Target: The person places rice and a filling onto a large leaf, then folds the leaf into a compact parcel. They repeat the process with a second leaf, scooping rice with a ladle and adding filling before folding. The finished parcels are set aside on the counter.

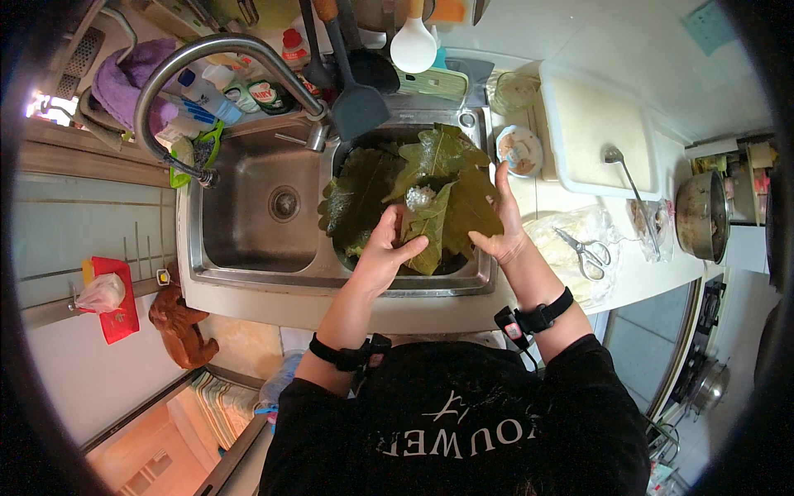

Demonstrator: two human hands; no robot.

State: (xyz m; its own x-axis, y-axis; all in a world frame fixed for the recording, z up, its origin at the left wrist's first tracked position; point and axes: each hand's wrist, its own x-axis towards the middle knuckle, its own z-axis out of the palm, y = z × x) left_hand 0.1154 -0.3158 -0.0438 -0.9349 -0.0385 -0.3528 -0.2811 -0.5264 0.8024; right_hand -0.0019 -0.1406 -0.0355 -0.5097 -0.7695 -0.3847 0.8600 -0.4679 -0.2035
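Over the right-hand basin, my left hand [386, 251] and my right hand [507, 217] hold a partly folded bundle of large lobed green leaves [468, 204]. My left thumb presses on a leaf flap folded toward me. Fingers of my right hand grip the bundle's right side, with the thumb spread from them. Between the leaves shows a small mound of white grains [420, 197], apparently rice. Beneath the bundle, more wet dark-green leaves [366, 186] fill the basin, and its bottom is hidden.
The left basin [260, 248] sits under a curved metal faucet [226, 42]. A grey spatula [360, 115] hangs behind the leaves. Right of the sink are a small bowl [520, 152], a white tub [595, 111], a slotted spoon [633, 180], scissors [586, 254] and a metal pot [701, 217].
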